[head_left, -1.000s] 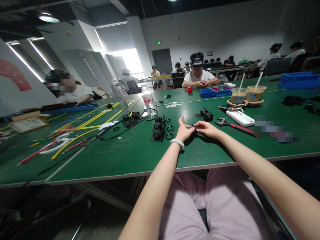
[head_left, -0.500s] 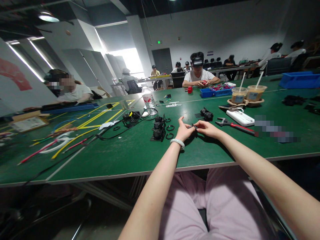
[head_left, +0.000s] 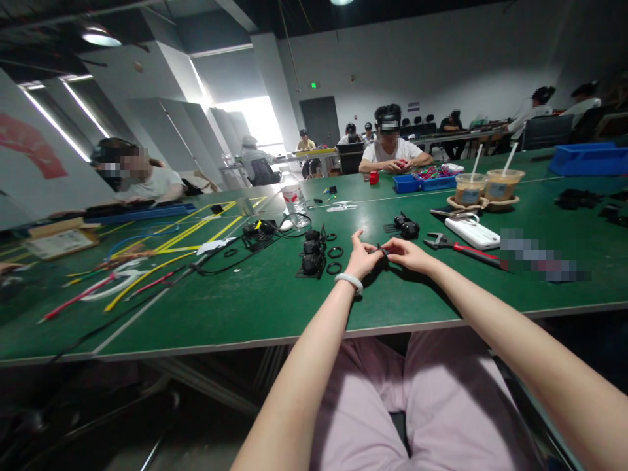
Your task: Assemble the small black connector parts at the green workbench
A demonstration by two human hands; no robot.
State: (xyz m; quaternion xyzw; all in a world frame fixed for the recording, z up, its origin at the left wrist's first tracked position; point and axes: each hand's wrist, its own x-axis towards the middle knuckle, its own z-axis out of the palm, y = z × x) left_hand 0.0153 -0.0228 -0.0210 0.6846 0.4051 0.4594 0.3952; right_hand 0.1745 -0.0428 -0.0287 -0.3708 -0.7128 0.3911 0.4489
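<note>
A small black part (head_left: 383,252) is pinched between both hands above the green table (head_left: 275,307). My left hand (head_left: 364,256), with a pale bangle at the wrist, grips it from the left, thumb raised. On its other side my right hand (head_left: 406,254) holds it with closed fingertips. Its exact shape is partly hidden by the fingers. Left of my hands lie three black rings (head_left: 335,252) in a column, beside a row of black components (head_left: 313,252). Another black component (head_left: 406,226) sits just beyond my right hand.
Adjustable pliers (head_left: 466,250), a white power bank (head_left: 473,232) and two iced drinks (head_left: 485,186) stand to the right. A bottle (head_left: 293,198), black cable and coloured wires (head_left: 142,284) lie left. A person (head_left: 392,154) sits opposite, behind blue bins (head_left: 426,182).
The black part has turned slightly between my fingertips. Both hands keep nearly the same place, and the whole view has shifted a little.
</note>
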